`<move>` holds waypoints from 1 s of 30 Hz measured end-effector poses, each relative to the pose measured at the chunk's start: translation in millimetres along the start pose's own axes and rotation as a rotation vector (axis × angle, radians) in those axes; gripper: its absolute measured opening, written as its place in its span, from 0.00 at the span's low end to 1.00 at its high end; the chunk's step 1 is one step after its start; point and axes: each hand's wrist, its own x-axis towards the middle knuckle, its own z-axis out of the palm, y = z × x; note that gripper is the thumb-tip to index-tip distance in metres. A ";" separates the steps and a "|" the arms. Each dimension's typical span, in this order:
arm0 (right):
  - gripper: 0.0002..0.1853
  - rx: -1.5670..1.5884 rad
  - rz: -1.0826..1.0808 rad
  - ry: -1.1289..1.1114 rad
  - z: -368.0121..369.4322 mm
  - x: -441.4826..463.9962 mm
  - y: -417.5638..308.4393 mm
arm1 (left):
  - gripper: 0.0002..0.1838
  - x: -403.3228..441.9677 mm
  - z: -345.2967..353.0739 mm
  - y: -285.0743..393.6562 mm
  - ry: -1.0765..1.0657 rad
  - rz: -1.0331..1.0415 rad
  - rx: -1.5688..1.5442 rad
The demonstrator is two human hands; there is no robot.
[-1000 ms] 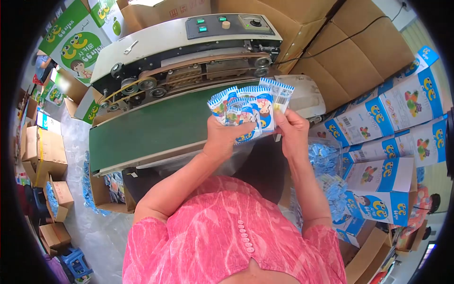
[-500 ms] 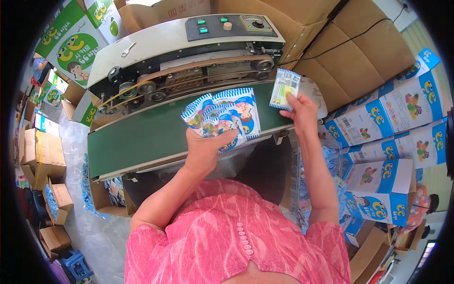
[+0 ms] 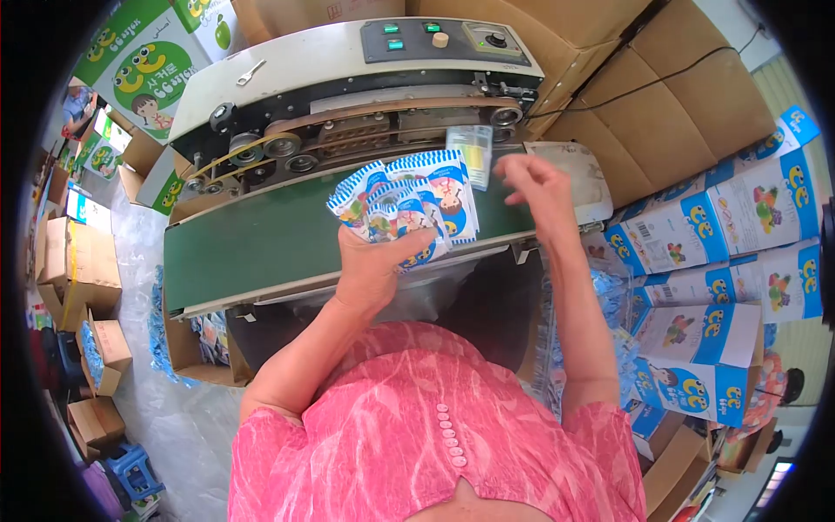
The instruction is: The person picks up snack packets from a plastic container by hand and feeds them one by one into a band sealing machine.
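A fanned stack of blue-and-white striped candy packets point(image 3: 448, 196) is gripped in my left hand point(image 3: 370, 265), thumb across the front, over the green conveyor belt point(image 3: 252, 239). My right hand point(image 3: 541, 193) holds nothing; its fingers are apart, over the belt's right end. Just left of those fingers, a single clear-backed packet point(image 3: 470, 157) with yellowish contents stands at the sealing machine's right side, slightly blurred. The band sealing machine point(image 3: 330, 65) runs along the back of the belt, with rollers and brown bands facing me.
A small metal key-like tool point(image 3: 250, 72) lies on the machine's top. Printed cartons point(image 3: 696, 226) line the right side, and brown cardboard point(image 3: 661, 104) stands behind. Below right is a clear bin of blue packets point(image 3: 600, 304). Open boxes point(image 3: 109, 348) and a blue stool point(image 3: 135, 470) are at left.
My right hand has moved left and let go of the single packet, which has gone from my fingers to the sealer. My left hand still holds the stack.
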 end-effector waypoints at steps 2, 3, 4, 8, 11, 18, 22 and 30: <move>0.12 0.431 0.016 -0.384 5.6 -28.7 -11.7 | 0.25 1.4 0.2 -2.0 0.003 0.001 0.005; 0.12 0.436 0.024 -0.388 6.6 -34.5 -8.1 | 0.24 2.0 1.5 -5.6 -0.010 -0.012 0.007; 0.11 0.424 0.003 -0.387 7.9 -39.2 -3.7 | 0.24 2.4 2.8 -9.4 -0.025 -0.024 0.009; 0.11 0.470 -0.001 -0.322 10.6 -48.5 -1.2 | 0.24 2.1 5.2 -17.0 -0.043 -0.043 0.001; 0.10 0.613 0.100 -0.196 10.6 -53.1 -2.5 | 0.24 3.0 8.4 -18.3 -0.072 -0.053 0.015; 0.08 0.532 0.002 -0.239 3.9 -58.1 -2.1 | 0.23 1.5 14.9 -20.0 -0.142 -0.042 0.079; 0.07 0.510 -0.009 -0.264 1.3 -60.8 9.1 | 0.23 1.7 13.0 -26.6 -0.093 -0.060 0.041; 0.06 0.468 -0.297 -0.078 1.4 -66.5 16.1 | 0.24 -0.6 22.0 -26.5 -0.117 -0.085 0.076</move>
